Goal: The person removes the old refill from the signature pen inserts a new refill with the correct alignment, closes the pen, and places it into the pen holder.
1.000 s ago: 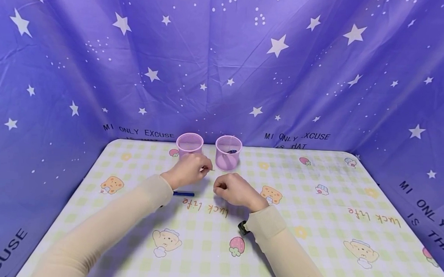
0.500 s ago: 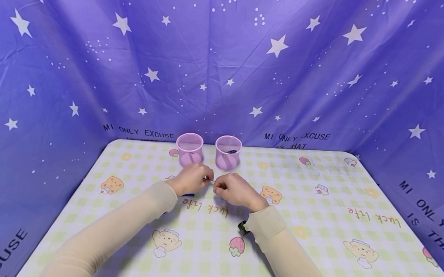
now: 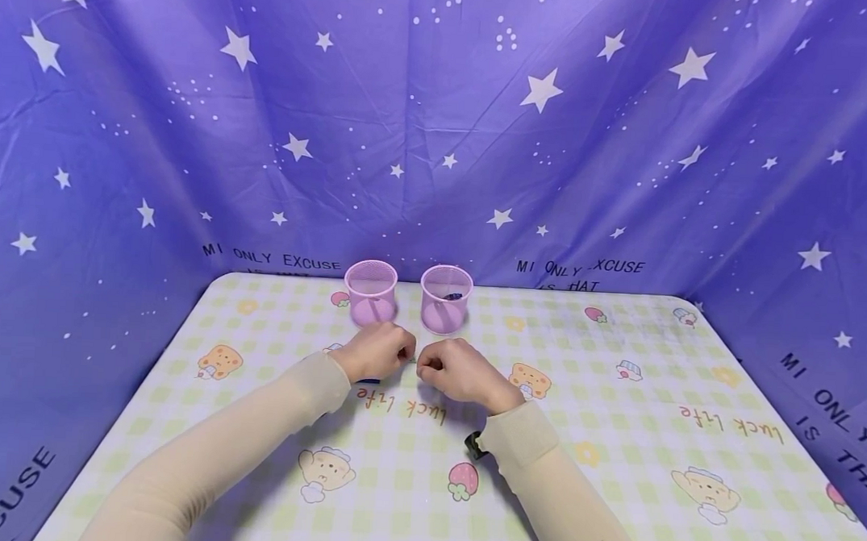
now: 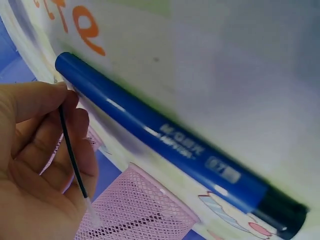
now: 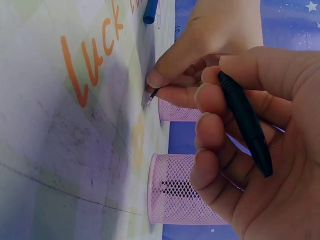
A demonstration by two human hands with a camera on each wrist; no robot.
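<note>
My left hand pinches a thin dark pen refill between thumb and forefinger. The refill's metal writing tip pokes out past those fingertips, as the right wrist view shows. My right hand holds a dark pen grip section, ridged at one end and tapered at the other, across its curled fingers. A small gap separates the two hands, and refill and grip section are apart. Under the left hand, a blue pen barrel with a dark end lies on the table; in the head view the hand mostly covers it.
Two pink mesh cups stand behind the hands: the left cup and the right cup, which has dark items inside. A checked cloth covers the table. Starry purple curtains enclose the back and sides.
My left hand has come down from in front of the left cup, bringing the refill nearer the right hand and covering most of the blue barrel. The right hand has stayed still.
</note>
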